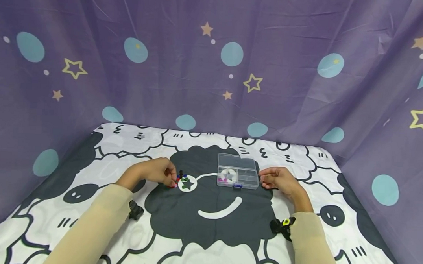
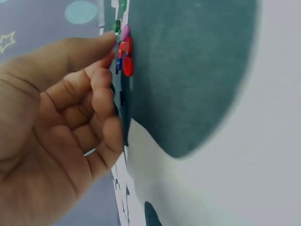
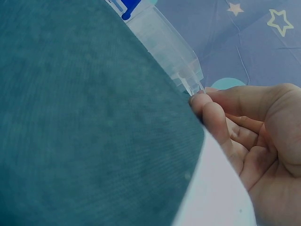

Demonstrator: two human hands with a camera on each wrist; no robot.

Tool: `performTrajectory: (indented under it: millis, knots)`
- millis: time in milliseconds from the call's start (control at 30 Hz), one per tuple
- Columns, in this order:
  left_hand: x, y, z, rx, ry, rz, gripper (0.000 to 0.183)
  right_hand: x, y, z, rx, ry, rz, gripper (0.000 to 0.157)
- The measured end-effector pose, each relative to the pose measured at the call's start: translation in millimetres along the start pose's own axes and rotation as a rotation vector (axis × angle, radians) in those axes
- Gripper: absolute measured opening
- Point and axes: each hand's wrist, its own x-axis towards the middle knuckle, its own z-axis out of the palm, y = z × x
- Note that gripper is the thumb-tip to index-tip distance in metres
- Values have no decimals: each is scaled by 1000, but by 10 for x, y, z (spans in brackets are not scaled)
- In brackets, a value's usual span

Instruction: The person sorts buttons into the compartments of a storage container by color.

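A small group of coloured beads, red, pink, blue and green, lies on the dark patch of the cloth. My left hand is at its left side, thumb and forefinger close together right at the beads; whether they pinch one I cannot tell. Beside the beads is a white disc with a dark star in its middle, a few green pieces at its edge. My right hand pinches the right end of a clear plastic compartment box between thumb and forefinger. The box's lid stands raised at the back.
Inside the box's left part are a white star disc and some pink pieces. A blue latch is on its front. The sheep-print cloth covers the table, and a purple curtain hangs behind.
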Motion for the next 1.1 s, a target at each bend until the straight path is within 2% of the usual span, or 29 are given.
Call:
performTrajectory:
  millis: [233,600,1100]
  knots:
    - [-19,-10,40,37,-22,49,11,2,10,10,-1,9,9,31]
    - [11,16,80,98,9,124,12,-2,8,4,3,4,5,31]
    - [62,71,104,136,5,136,12,9,6,0,1,8,5,30]
